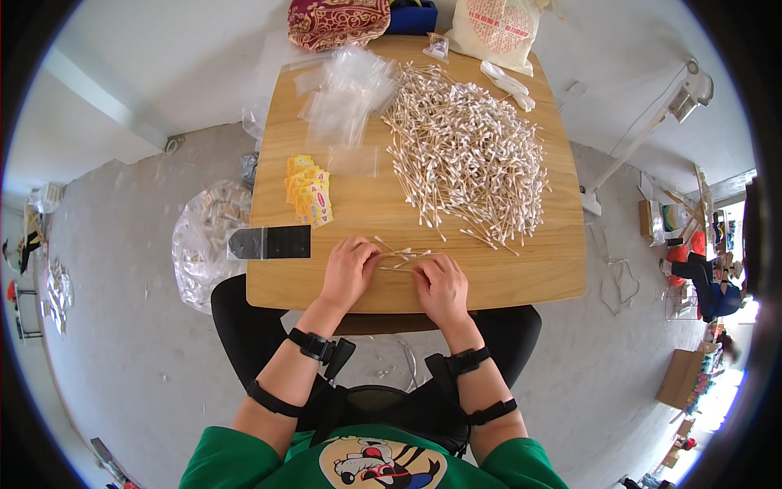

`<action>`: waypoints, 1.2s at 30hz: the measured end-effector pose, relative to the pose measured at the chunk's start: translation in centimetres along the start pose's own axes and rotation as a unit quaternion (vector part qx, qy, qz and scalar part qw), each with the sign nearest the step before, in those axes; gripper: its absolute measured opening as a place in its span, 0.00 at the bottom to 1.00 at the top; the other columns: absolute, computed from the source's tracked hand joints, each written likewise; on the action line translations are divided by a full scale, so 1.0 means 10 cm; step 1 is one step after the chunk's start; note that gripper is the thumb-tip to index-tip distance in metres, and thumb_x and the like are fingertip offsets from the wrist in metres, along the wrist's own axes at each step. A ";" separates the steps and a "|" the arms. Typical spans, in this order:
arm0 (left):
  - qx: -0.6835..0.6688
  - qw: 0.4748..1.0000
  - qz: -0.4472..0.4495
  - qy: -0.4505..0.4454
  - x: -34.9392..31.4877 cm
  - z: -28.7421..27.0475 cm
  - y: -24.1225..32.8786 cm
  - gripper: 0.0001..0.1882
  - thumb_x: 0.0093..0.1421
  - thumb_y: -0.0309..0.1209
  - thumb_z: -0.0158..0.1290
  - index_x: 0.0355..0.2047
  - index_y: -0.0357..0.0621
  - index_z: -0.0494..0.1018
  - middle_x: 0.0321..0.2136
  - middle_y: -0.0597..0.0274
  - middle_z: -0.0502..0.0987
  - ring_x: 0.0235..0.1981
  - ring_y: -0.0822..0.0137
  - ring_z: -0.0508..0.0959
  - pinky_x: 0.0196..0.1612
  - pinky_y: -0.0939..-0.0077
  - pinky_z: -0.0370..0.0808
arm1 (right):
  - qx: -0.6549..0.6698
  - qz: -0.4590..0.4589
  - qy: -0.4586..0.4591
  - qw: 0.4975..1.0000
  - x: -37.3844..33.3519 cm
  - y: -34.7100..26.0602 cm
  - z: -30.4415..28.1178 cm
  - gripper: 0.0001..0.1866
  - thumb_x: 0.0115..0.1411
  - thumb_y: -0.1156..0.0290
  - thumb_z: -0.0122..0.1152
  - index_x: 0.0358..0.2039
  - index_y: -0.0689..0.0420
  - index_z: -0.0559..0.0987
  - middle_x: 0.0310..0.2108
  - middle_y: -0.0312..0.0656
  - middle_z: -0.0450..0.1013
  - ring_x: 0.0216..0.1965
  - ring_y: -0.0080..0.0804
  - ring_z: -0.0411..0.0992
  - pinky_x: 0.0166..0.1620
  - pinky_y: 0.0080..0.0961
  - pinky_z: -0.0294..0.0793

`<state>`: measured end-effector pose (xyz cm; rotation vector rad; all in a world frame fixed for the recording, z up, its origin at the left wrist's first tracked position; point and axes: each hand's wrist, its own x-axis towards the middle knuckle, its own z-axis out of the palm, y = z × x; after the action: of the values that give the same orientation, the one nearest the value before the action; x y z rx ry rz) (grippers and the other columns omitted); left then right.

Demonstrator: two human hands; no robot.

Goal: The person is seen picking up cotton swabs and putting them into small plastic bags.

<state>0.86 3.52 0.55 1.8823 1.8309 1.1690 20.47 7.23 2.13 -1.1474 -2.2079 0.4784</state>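
Near the table's front edge, several cotton swabs (399, 256) lie loosely between my two hands. My left hand (350, 270) is closed, its fingertips pinched at the left ends of these swabs. From the other side my right hand (441, 287) curls in, thumb and fingers together at their right ends. Just beyond my hands spreads a big heap of cotton swabs (472, 151), white-tipped with pale sticks. Yellow printed cards (309, 191) overlap in a small pile at the left. Behind them lie clear plastic bags (346, 98).
A dark flat strip (273, 242) rests at the wooden table's (354, 213) left edge. Along the back are a white bundle (507, 85), a cloth bag (493, 33) and a patterned red cloth (338, 23). A filled clear bag (213, 236) stands on the floor at left.
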 end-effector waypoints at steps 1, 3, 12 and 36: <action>-0.006 1.000 0.003 0.010 0.00 0.00 0.00 0.05 0.50 0.21 0.58 0.27 0.41 0.74 0.26 0.57 0.74 0.30 0.54 0.75 0.33 0.64 0.71 | 0.002 0.008 0.010 1.000 0.02 -0.02 0.02 0.03 0.50 0.74 0.62 0.26 0.54 0.76 0.28 0.42 0.70 0.31 0.44 0.71 0.32 0.37 0.72; -0.010 1.000 -0.015 0.006 0.00 -0.01 -0.02 0.04 0.50 0.21 0.58 0.28 0.41 0.74 0.26 0.57 0.74 0.30 0.54 0.75 0.34 0.63 0.72 | 0.005 0.018 0.018 1.000 0.06 -0.02 0.04 0.03 0.50 0.74 0.62 0.27 0.54 0.76 0.28 0.42 0.70 0.31 0.44 0.71 0.32 0.37 0.72; -0.027 0.995 -0.091 0.008 0.07 -0.08 -0.11 0.03 0.53 0.23 0.57 0.29 0.38 0.76 0.28 0.54 0.76 0.30 0.52 0.76 0.32 0.65 0.73 | -0.033 0.009 -0.015 0.999 0.20 0.17 0.00 0.04 0.50 0.73 0.63 0.28 0.52 0.79 0.27 0.41 0.68 0.31 0.43 0.71 0.32 0.37 0.71; 0.005 0.997 -0.055 0.046 0.27 0.10 -0.10 0.06 0.45 0.22 0.60 0.24 0.43 0.74 0.28 0.59 0.71 0.33 0.55 0.73 0.36 0.63 0.70 | -0.094 0.103 0.027 0.990 0.26 0.28 -0.12 0.08 0.51 0.67 0.67 0.26 0.54 0.77 0.27 0.39 0.70 0.30 0.41 0.72 0.32 0.34 0.71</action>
<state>0.53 6.56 0.19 1.7349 1.9644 1.2286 21.79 11.01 2.37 -1.4813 -2.1322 0.3230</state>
